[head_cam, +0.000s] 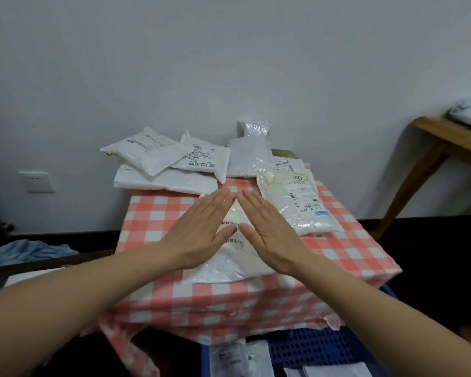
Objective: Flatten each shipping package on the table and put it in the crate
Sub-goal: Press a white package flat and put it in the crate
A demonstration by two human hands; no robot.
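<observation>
A white shipping package [229,261] with a barcode label lies near the front of the table [346,248], which wears a red-and-white checked cloth. My left hand [199,232] and my right hand [272,232] both press flat on it, palms down, fingers straight, fingertips almost meeting. Another labelled package [299,202] lies just right of my right hand. Several more white packages [158,159] are piled at the table's far edge. The blue perforated crate [310,349] stands on the floor below the table's front edge, with flat packages [237,360] inside.
A wooden side table [446,142] with a bundle on it stands at the right. A wall socket [37,182] is on the left wall. Blue cloth [25,254] lies at the left over a dark surface.
</observation>
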